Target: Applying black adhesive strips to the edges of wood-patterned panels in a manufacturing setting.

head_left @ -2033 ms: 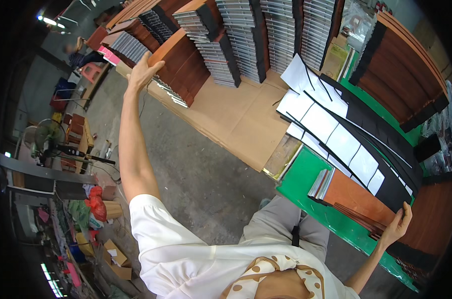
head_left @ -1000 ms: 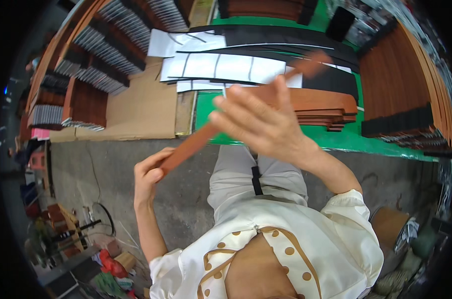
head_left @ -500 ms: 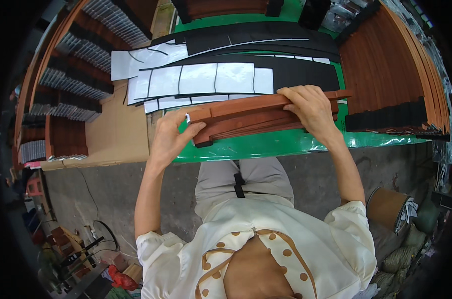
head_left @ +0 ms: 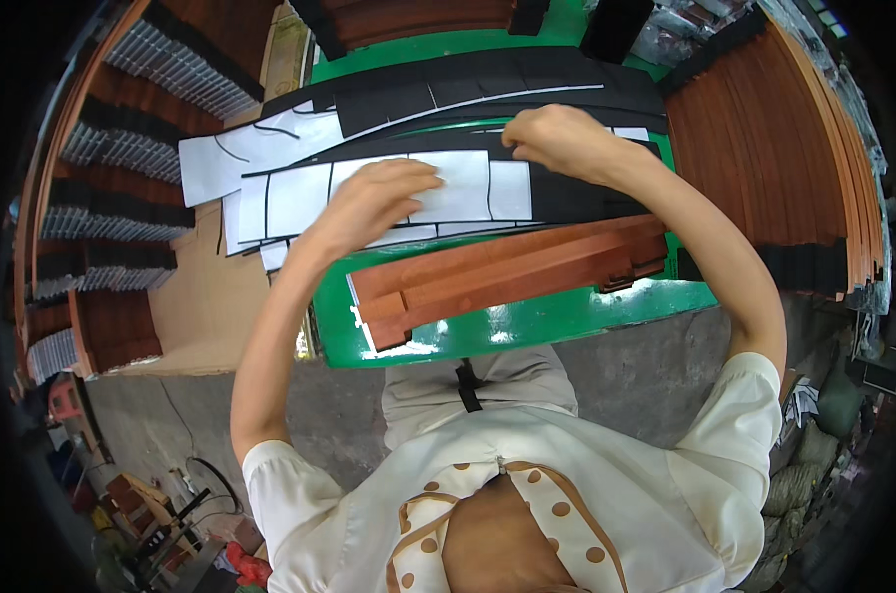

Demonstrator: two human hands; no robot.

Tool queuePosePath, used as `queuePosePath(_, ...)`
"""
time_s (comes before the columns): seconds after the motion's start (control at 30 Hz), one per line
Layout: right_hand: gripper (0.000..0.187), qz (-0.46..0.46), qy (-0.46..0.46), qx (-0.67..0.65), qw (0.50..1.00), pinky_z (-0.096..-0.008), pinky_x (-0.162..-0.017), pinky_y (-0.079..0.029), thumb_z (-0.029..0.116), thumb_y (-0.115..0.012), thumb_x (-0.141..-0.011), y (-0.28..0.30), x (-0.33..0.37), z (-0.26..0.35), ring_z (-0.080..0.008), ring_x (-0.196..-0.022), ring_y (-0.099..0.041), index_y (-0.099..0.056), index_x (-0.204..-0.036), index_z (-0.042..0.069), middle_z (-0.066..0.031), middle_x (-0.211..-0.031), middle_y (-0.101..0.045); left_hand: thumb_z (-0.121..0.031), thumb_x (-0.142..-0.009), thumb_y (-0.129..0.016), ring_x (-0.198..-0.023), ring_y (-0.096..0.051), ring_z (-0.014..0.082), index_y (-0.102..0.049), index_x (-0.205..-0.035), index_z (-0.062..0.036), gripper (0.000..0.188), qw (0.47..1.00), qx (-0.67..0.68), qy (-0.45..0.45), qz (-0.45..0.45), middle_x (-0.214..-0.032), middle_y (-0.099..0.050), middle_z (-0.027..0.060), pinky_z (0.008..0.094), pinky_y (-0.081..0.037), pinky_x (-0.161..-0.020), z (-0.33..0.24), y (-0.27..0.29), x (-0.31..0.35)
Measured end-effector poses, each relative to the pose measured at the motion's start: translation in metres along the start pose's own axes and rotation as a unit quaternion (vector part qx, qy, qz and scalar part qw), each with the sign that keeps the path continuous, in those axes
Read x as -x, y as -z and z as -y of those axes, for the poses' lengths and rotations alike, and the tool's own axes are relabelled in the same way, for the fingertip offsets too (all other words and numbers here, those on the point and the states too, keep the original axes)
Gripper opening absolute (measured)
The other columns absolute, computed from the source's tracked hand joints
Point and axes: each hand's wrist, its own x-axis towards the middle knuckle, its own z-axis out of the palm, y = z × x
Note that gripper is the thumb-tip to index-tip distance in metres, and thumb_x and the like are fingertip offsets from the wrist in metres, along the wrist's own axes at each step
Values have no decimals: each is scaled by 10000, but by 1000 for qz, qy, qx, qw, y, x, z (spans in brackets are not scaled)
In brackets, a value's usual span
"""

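Observation:
My left hand (head_left: 382, 201) is over the white-backed strip sheet (head_left: 300, 196), its fingers stretched out and apart, holding nothing I can see. Above the black sheets (head_left: 576, 163) my right hand (head_left: 559, 141) is bent at the wrist, fingers curled together; whatever is in them, if anything, is hidden. Reddish-brown wooden slats (head_left: 507, 282), stacked and touching, lie near the front edge of the green table top (head_left: 507, 336). They have stepped ends, with small white bits at the left end. Neither hand touches them.
Brown boards with black edging stand stacked in a rack (head_left: 122, 148) on the left and in a pile (head_left: 764, 158) on the right. Cardboard (head_left: 206, 287) covers the left part of the table. Another brown piece (head_left: 418, 22) lies at the back.
Both hands have let go of the brown slats, which now rest on the green table top. The hands have moved away over the white and black sheets.

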Motion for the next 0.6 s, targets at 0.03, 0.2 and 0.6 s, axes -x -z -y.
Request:
queuePosePath(0.03, 182, 66, -5, 46, 997, -413, -712, -498, 124, -665, -780, -10, -11, -6, -357, -835, -615, -610, -902, 1, -164, -904, -633, -105, -785, -646, -1128, -526, 262, -618, -1107, -104, 322, 996, -35, -75, 20, -1194, -589, 83, 377, -415, -941, 8, -13, -15)
queuePosePath(0.2, 219, 114, 18, 117, 986, -396, -656, -530, 145, -696, -749, -41, -28, -26, -335, -783, -642, -590, -824, -31, -181, -819, -621, -219, -766, -657, -1085, -517, 248, -592, -1169, -133, 417, 979, -64, -136, 138, -1258, -553, 2, 388, -447, -892, 11, -54, -49)
queuePosePath(0.6, 106, -15, -38, -28, 999, -368, -567, -507, 81, -547, -758, -33, -27, -57, -249, -585, -638, -582, -719, -11, -137, -615, -621, -225, -792, -636, -1106, -518, 219, -626, -1163, -151, 379, 975, -128, -158, 90, -1277, -551, -59, 357, -456, -892, 19, -66, -40)
